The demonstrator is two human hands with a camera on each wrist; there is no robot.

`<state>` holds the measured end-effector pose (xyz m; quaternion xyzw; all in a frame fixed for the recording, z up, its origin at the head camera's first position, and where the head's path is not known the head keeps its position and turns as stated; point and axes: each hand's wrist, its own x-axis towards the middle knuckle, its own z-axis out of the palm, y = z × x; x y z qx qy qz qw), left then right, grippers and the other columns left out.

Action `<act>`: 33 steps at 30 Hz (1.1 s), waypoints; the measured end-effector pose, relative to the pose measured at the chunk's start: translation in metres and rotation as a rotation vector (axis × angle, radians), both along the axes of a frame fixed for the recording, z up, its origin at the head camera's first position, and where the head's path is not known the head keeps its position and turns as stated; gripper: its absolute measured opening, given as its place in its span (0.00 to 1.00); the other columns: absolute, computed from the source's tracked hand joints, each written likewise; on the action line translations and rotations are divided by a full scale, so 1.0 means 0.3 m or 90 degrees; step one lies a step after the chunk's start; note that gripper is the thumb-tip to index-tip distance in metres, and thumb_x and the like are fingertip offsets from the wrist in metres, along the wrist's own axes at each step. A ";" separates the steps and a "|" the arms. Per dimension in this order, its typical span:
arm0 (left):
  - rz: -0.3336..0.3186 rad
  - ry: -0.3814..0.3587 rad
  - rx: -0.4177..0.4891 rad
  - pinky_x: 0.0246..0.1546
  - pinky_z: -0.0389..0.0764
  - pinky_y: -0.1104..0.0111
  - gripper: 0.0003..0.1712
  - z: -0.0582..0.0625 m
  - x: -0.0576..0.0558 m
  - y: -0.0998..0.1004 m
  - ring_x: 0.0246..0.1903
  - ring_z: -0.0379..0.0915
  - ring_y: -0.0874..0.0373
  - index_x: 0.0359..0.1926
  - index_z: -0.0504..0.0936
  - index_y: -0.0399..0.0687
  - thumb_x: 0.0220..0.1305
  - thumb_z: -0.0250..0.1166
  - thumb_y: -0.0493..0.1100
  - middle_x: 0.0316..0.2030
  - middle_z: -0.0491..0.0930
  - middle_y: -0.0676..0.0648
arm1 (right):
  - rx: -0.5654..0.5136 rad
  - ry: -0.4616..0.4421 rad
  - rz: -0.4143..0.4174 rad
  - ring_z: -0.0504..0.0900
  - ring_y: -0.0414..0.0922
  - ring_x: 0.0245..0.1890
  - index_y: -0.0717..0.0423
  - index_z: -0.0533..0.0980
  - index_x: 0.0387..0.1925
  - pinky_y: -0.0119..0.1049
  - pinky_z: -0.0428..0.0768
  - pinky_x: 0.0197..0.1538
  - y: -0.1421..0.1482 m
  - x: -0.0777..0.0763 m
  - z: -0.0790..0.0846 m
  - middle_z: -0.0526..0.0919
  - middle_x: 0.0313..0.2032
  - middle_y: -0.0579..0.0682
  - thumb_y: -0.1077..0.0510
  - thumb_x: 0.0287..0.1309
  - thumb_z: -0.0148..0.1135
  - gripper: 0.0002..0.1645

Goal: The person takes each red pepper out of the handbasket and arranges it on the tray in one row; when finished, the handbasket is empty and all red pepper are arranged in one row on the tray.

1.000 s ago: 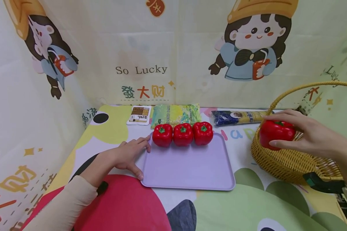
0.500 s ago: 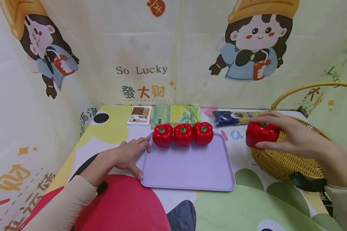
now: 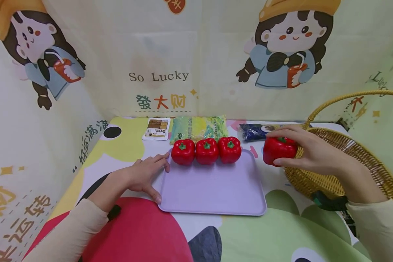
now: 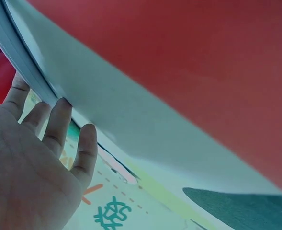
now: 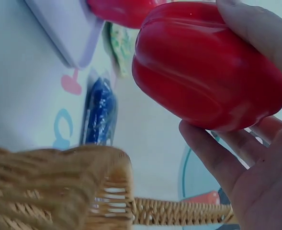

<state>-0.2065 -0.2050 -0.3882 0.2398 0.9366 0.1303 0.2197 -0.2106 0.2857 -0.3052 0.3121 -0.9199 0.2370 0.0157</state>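
My right hand [image 3: 314, 151] grips a red bell pepper [image 3: 278, 152] between thumb and fingers, in the air over the left rim of the wicker basket [image 3: 314, 182]. The right wrist view shows this bell pepper [image 5: 203, 67] close up, fingers curled round its side. My left hand [image 3: 144, 178] touches the left edge of the lilac tray [image 3: 213, 196], thumb at the near corner and fingers spread toward the far one. In the left wrist view these loosely extended fingers [image 4: 59, 124] meet the tray's rim. Three red bell peppers [image 3: 207, 151] stand in a row along the tray's far edge.
Behind the tray lie a small white-and-brown packet [image 3: 156, 128] and a green-yellow bag [image 3: 199, 129]. A blue packet [image 3: 253, 131] lies at the back right, partly behind my right hand. The basket's tall handle [image 3: 353, 95] arches up at the right. A printed cloth hangs behind.
My right hand has carried the bell pepper leftward from above the basket toward the tray. The left hand stays at the tray's edge. The head view has shifted slightly.
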 end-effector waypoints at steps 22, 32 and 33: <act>0.002 -0.005 0.004 0.58 0.68 0.38 0.50 0.007 0.008 -0.003 0.69 0.61 0.45 0.56 0.71 0.63 0.33 0.82 0.72 0.80 0.52 0.44 | -0.010 -0.049 0.028 0.72 0.51 0.62 0.40 0.71 0.65 0.45 0.87 0.45 -0.097 -0.067 -0.066 0.72 0.63 0.48 0.52 0.47 0.84 0.45; -0.002 -0.002 0.001 0.58 0.68 0.39 0.50 0.004 0.010 -0.007 0.68 0.61 0.46 0.55 0.70 0.63 0.33 0.82 0.73 0.80 0.52 0.44 | -0.002 -0.065 0.052 0.70 0.52 0.64 0.42 0.71 0.63 0.49 0.87 0.48 -0.115 -0.084 -0.092 0.74 0.61 0.48 0.54 0.45 0.85 0.44; -0.002 -0.002 0.003 0.58 0.68 0.39 0.50 0.003 0.010 -0.007 0.68 0.61 0.46 0.55 0.70 0.63 0.33 0.82 0.73 0.80 0.52 0.45 | -0.001 -0.066 0.052 0.69 0.52 0.64 0.42 0.71 0.63 0.49 0.87 0.48 -0.117 -0.085 -0.095 0.74 0.61 0.48 0.55 0.44 0.85 0.44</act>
